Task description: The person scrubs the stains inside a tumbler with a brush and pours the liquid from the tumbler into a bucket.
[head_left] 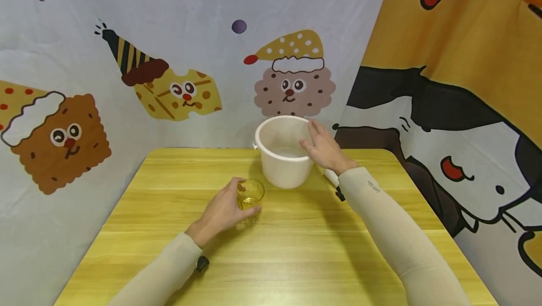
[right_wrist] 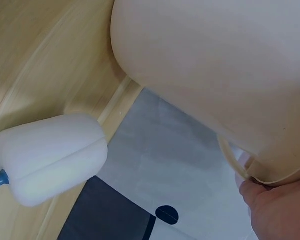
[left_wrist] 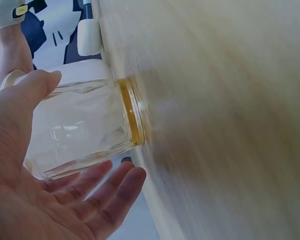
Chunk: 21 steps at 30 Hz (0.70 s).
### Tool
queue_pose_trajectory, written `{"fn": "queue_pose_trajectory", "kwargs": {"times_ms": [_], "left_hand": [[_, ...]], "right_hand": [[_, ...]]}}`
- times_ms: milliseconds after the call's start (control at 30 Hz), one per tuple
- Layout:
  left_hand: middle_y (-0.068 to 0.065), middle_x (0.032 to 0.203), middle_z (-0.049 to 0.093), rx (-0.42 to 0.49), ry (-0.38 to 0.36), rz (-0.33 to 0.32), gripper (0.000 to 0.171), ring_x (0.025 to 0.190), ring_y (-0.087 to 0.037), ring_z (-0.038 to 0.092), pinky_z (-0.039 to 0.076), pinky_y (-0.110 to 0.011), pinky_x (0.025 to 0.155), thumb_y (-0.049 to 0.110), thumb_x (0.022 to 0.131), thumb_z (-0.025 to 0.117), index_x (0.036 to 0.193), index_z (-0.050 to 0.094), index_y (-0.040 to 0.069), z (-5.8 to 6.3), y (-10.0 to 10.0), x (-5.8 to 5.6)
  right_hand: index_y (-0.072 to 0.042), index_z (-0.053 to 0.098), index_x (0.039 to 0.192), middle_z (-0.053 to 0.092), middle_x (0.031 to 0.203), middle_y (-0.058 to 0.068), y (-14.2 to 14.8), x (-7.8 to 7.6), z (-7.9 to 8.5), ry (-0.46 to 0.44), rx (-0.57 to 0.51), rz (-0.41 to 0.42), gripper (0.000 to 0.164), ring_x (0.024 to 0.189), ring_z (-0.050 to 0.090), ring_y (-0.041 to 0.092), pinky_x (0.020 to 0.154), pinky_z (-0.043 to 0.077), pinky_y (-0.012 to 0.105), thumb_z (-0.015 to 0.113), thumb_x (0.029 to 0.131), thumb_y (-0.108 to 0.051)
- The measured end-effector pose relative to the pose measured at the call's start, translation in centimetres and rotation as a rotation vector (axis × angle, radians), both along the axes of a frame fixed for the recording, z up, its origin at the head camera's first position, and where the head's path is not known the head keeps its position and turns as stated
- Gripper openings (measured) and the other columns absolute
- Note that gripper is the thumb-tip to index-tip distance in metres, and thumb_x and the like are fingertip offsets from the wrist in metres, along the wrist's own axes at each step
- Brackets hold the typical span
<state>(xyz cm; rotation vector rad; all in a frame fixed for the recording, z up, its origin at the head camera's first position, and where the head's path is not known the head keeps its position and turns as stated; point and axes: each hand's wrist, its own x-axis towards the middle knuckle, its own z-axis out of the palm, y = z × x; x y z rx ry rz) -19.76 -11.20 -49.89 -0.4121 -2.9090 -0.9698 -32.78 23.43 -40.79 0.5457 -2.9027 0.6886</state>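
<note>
On the table stands a clear yellowish glass, open end up. My left hand is placed around it, the thumb on the near side and the fingers on the far side. In the left wrist view the fingers are spread and loosely bent beside the faceted glass. Farther back is a white plastic bucket, upright. My right hand grips its right rim, thumb over the inside. The right wrist view shows that hand at the rim, close to the bucket's handle.
A white foam brush head on a blue stem lies to the right of the bucket, partly behind my right forearm in the head view. The wooden table ends just behind the bucket, where a printed cloth hangs.
</note>
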Motion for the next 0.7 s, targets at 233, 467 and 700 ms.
{"fn": "queue_pose_trajectory", "kwargs": {"times_ms": [233, 467, 700], "left_hand": [[-0.017, 0.152, 0.075, -0.014, -0.011, 0.01, 0.105, 0.136, -0.044, 0.076, 0.064, -0.065, 0.111, 0.061, 0.091, 0.098, 0.17, 0.047, 0.013, 0.1, -0.2, 0.2], [-0.015, 0.151, 0.075, -0.008, 0.008, -0.014, 0.109, 0.136, -0.043, 0.076, 0.064, -0.066, 0.11, 0.061, 0.089, 0.099, 0.172, 0.046, 0.013, 0.2, -0.5, 0.2], [-0.018, 0.161, 0.068, -0.01, -0.01, -0.034, 0.115, 0.143, -0.043, 0.072, 0.062, -0.067, 0.115, 0.062, 0.088, 0.1, 0.175, 0.042, 0.015, 0.4, -1.1, 0.3]], "right_hand": [[0.005, 0.011, 0.184, 0.008, 0.195, 0.027, 0.4, 0.5, 0.0, -0.009, -0.022, 0.005, 0.09, 0.183, 0.012, 0.049, 0.148, 0.014, 0.067, 0.042, 0.122, -0.053], [0.004, 0.009, 0.184, 0.006, 0.196, 0.027, 1.1, 1.4, -0.1, 0.017, -0.007, 0.05, 0.091, 0.183, 0.011, 0.047, 0.149, 0.013, 0.064, 0.03, 0.124, -0.062], [-0.001, 0.003, 0.185, -0.001, 0.197, 0.021, 2.2, 2.7, -0.6, 0.008, -0.003, 0.066, 0.094, 0.184, 0.008, 0.044, 0.149, 0.014, 0.064, 0.025, 0.123, -0.068]]}}
